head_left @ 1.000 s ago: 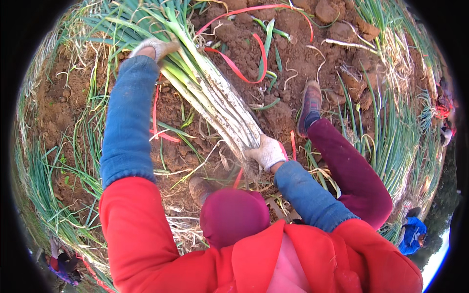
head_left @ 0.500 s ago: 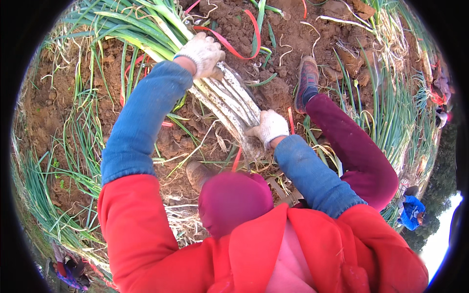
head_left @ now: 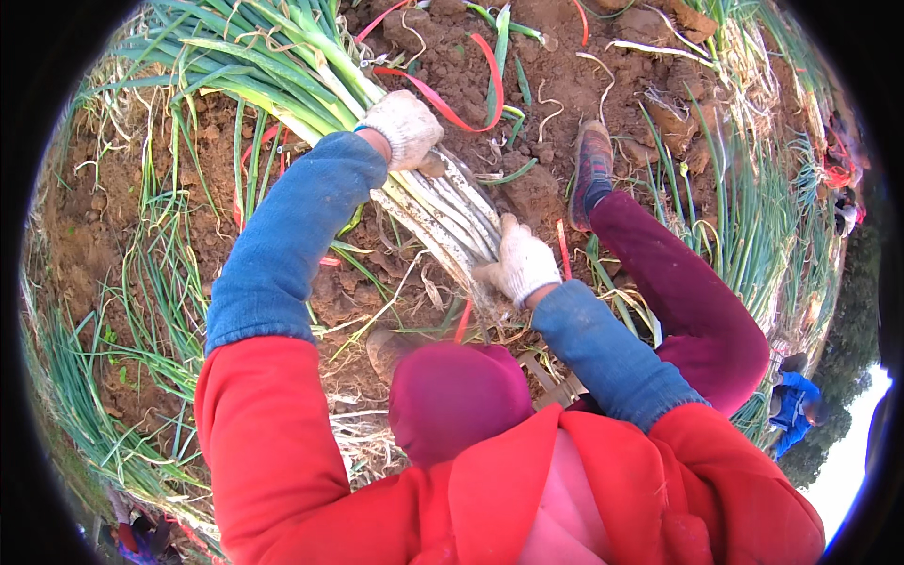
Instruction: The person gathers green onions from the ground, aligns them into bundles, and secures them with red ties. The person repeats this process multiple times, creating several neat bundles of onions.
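Observation:
A bunch of green onions (head_left: 443, 202) lies slantwise before me, its soil-streaked white stalks toward me and its green leaves (head_left: 254, 61) spread to the far left. My left hand (head_left: 403, 130), in a dirty white knit glove, is closed around the bunch where white turns to green. My right hand (head_left: 521, 262), gloved the same way, closes on the stalks near their muddy root end (head_left: 490, 299), thumb on the near side. Part of its grip is hidden behind the glove.
Brown soil (head_left: 556, 85) has loose leaves and red ribbons (head_left: 485, 80) on it. More green onions stand at right (head_left: 753, 217) and lie at left (head_left: 141, 311). My shoe (head_left: 591, 169) and bent knee (head_left: 734, 358) are to the right. A person in blue (head_left: 794, 410) is at far right.
My left hand and the bunch have shifted slightly right and nearer to me. The right hand stays by the root end, its fingers moved a little. Both hands still hold the bunch.

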`<state>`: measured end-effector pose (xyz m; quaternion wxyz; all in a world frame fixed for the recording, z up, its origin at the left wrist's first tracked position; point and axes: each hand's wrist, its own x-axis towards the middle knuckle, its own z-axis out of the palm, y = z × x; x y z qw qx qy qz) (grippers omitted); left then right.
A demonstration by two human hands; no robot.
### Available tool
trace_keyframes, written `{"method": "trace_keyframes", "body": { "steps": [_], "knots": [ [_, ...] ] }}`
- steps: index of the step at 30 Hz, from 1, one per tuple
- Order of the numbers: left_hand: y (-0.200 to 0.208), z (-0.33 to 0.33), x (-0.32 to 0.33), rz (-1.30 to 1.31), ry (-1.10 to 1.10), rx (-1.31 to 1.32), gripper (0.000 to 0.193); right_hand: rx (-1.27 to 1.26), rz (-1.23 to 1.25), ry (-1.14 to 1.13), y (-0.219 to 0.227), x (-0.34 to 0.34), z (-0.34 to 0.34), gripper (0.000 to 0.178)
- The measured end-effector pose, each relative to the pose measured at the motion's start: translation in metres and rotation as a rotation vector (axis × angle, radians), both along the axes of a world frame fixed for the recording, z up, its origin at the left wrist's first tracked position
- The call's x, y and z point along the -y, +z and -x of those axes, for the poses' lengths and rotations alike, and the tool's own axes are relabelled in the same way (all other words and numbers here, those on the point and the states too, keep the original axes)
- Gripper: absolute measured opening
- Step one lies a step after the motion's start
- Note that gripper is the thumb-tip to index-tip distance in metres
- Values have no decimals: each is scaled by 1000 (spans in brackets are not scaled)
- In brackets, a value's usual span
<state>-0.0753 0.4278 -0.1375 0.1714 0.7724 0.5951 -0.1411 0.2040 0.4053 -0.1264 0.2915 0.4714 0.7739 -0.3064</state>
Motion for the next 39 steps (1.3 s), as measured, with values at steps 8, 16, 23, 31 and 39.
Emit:
{"method": "trace_keyframes", "body": {
  "steps": [8,16,23,31,39],
  "knots": [
    [7,-2,7,-131,-13,5,46,192,-148,127,-23,32,15,141],
    [49,79,40,-661,450,-350,64,308,-26,151,-26,24,22,144],
    [34,128,-15,-163,19,10,41,294,15,184,-24,17,21,147],
    [37,129,-28,30,-1,-152,44,330,16,282,-24,14,21,139],
    [54,120,-53,165,133,-182,57,263,4,233,-22,10,19,135]
  ]
}}
